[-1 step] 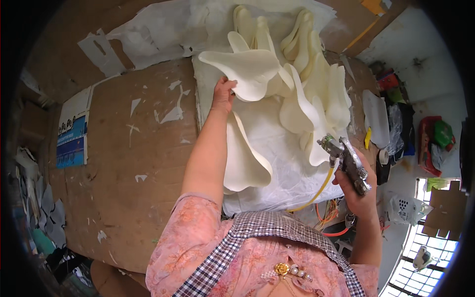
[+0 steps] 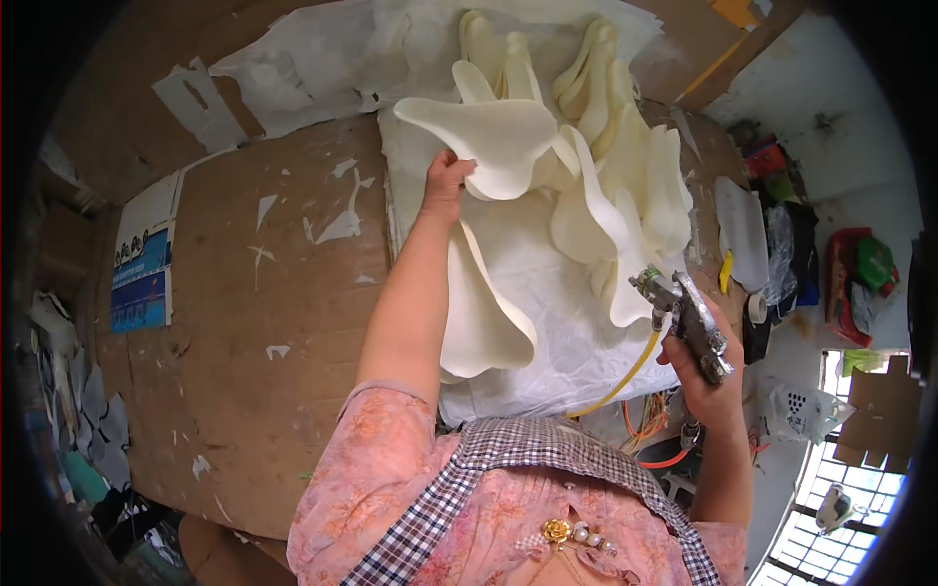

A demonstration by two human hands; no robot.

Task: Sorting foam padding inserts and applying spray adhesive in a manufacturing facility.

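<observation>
My left hand pinches the lower edge of a cream bicycle-saddle foam pad, holding it raised with its broad face toward me and its narrow nose to the left. Below that hand, another saddle pad stands on the white plastic-covered surface. In my right hand is a metal spray gun, heavily crusted with residue. Its nozzle points up and left toward the pads, and a yellow hose runs from it. I cannot make out any spray.
Several more saddle pads stand crowded at the back right of the plastic. Brown cardboard with stuck white scraps covers the left side. Orange and red hoses hang by the front edge. A red basket is on the right wall.
The pad in my left hand has shifted very slightly to the right, along with the hand. The spray gun has barely moved.
</observation>
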